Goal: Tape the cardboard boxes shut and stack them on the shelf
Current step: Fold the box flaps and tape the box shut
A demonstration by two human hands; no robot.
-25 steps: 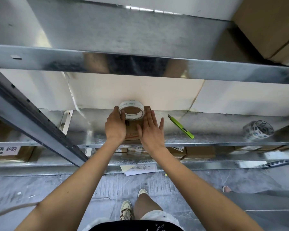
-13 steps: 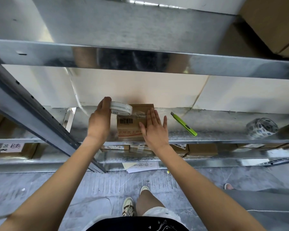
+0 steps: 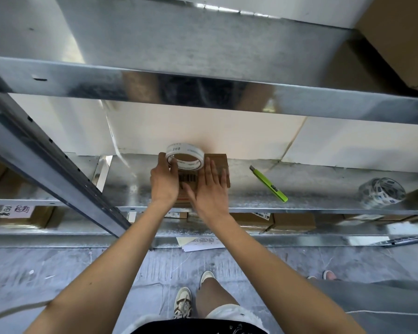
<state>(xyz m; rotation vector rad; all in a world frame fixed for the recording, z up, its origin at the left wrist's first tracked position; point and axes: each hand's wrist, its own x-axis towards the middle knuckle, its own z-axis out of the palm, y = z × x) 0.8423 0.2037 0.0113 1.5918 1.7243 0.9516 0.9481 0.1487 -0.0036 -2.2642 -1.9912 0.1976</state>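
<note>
Since half a second ago I see the tape roll (image 3: pixel 185 157) swung back from the box's left side to its far end, now lying over the top with its open core facing up. Left hand (image 3: pixel 164 182) grips the roll, thumb hooked inside the core, fingers curled round the outer rim. Right hand (image 3: pixel 209 188) lies flat on the cardboard box (image 3: pixel 218 168), fingers straight and close together (pressing the lid, palm down). Box sits on the metal shelf (image 3: pixel 311 189), long axis running near-to-far, barcode label up. Green utility knife (image 3: pixel 268 183) lies to the right, blade end pointing far-left. Another tape roll (image 3: pixel 381 192) sits far right.
</note>
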